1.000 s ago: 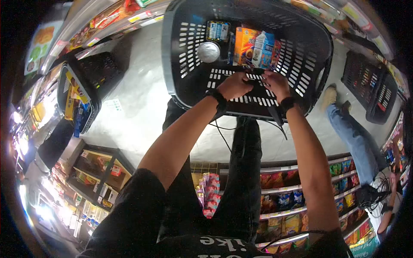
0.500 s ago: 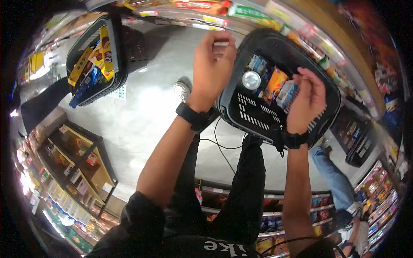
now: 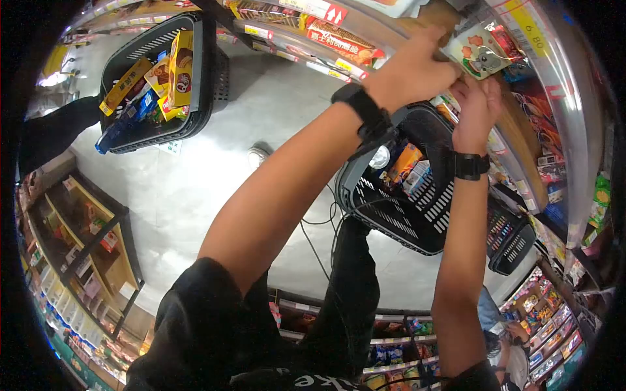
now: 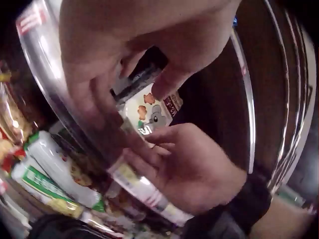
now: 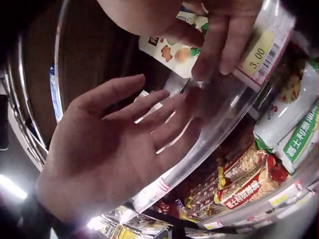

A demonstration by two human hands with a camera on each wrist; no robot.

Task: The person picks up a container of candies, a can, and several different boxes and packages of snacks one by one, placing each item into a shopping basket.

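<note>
A white and green packet with a grey koala and small brown figures [image 3: 484, 53] lies at the shelf front, also in the left wrist view [image 4: 154, 113]. My left hand [image 3: 414, 72] reaches in from its left; the right wrist view shows that hand [image 5: 124, 137] with its fingers spread and nearly straight, below the packet [image 5: 172, 55]. My right hand [image 3: 478, 111] is raised at the packet's lower edge, its fingers loosely bent [image 4: 197, 162]. Whether its fingertips touch the packet is unclear. Neither hand shows a clear grip.
Below my hands stands a black basket [image 3: 391, 221] holding a round lid and boxes. Another basket [image 3: 208, 72] with yellow boxes is at the upper left. A price-tagged shelf edge [image 3: 531, 39] curves along the right. Cables hang by my legs; a person is at lower right.
Both hands have moved from around the basket up to the shelf. The head view has shifted, so the packet now shows and the nearer basket sits lower.
</note>
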